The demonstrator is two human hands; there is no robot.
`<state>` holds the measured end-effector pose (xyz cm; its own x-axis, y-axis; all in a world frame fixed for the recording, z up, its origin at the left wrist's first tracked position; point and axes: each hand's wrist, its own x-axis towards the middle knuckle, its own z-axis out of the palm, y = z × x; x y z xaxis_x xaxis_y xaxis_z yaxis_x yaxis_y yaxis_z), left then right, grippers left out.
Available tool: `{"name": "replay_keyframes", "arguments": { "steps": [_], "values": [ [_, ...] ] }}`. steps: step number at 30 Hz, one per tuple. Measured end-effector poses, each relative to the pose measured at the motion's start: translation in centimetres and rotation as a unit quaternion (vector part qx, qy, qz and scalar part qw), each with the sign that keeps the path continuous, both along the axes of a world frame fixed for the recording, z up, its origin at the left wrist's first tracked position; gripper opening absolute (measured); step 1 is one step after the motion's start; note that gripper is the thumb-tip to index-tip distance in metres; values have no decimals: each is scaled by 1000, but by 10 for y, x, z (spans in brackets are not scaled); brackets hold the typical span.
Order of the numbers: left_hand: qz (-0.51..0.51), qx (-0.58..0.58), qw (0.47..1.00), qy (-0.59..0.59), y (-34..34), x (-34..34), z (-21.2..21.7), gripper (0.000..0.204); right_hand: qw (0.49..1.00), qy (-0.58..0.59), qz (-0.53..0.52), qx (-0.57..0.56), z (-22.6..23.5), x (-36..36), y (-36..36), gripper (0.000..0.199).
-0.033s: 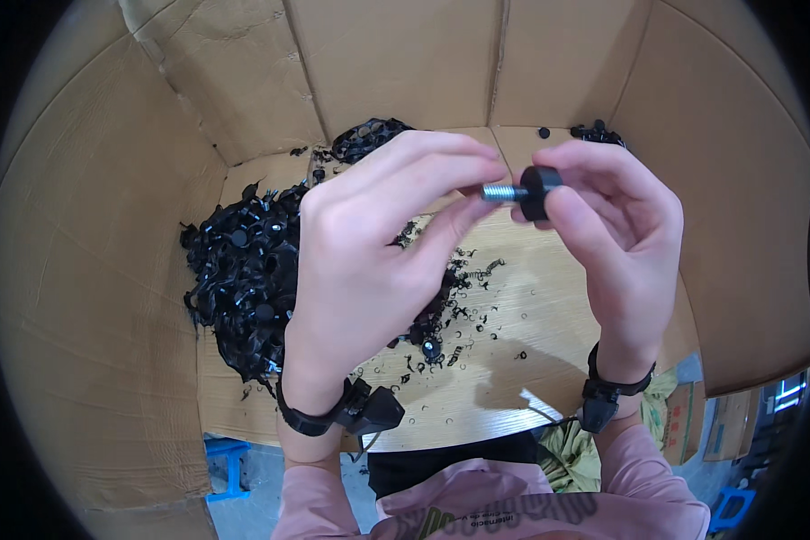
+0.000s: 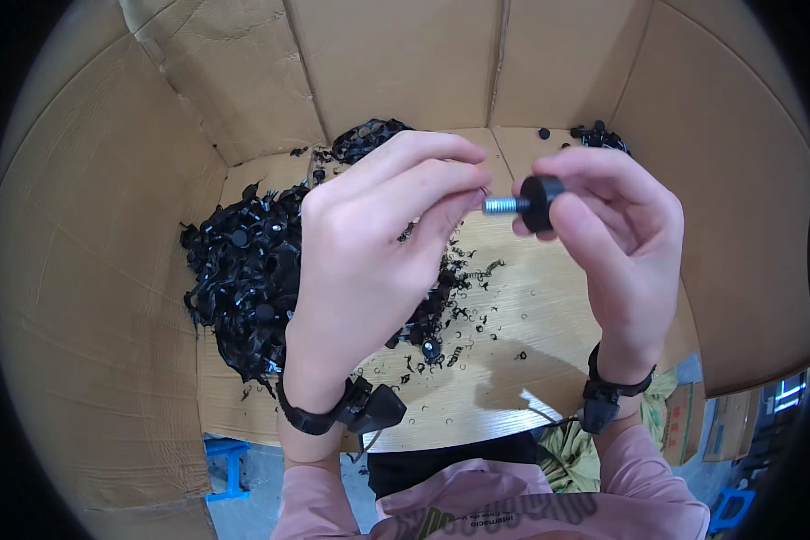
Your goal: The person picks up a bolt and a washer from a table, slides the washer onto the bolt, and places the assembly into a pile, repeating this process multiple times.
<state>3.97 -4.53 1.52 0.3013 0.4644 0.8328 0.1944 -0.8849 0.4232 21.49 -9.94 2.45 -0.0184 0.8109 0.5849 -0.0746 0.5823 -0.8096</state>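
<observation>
My right hand (image 2: pixel 625 211) pinches a black round-headed screw (image 2: pixel 538 203) by its head, between thumb and fingers. Its bare silver threaded shank points left, toward my other hand. My left hand (image 2: pixel 382 216) has thumb and fingertips pressed together just beside the shank's tip. A tiny thin bit shows at those fingertips, too small to name. Both hands are raised above the wooden tabletop (image 2: pixel 549 306). Under and left of my left hand lies a big heap of black rubbery pieces (image 2: pixel 243 261), with silver shanks showing among them.
Tall cardboard walls (image 2: pixel 405 63) enclose the table at the back and sides. Black curly scraps (image 2: pixel 463 313) litter the middle. A small pile of black-headed screws (image 2: pixel 600 136) sits at the back right, a black perforated clump (image 2: pixel 369 138) at the back. Blue stools (image 2: pixel 228 468) stand below.
My left fingertips have drawn back leftward from the shank and closed tighter together. The screw in my right hand has dropped a little lower in view.
</observation>
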Motion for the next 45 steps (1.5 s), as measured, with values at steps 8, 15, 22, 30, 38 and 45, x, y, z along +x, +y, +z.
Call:
{"name": "replay_keyframes", "arguments": {
  "steps": [8,15,22,30,38,45],
  "values": [
    [-20,-53,997,-48,-1,-8,0,16,1000,-8,-27,-1,-4,-3,7,27],
    [-189,-213,954,-91,-5,-5,-2,27,999,1,-44,17,-6,-3,10,27],
    [-187,-234,947,-114,-4,-5,-3,18,1000,25,-15,9,-7,-9,8,28],
    [-188,-223,948,-127,7,-8,-6,11,1000,-2,8,-10,-4,-5,6,27],
    [-157,-193,950,-188,15,-8,-8,12,995,-48,-81,28,-3,-2,9,28],
    [-214,-298,852,-373,18,-35,1,16,993,-37,-108,43,1,9,8,28]
  ]
}}
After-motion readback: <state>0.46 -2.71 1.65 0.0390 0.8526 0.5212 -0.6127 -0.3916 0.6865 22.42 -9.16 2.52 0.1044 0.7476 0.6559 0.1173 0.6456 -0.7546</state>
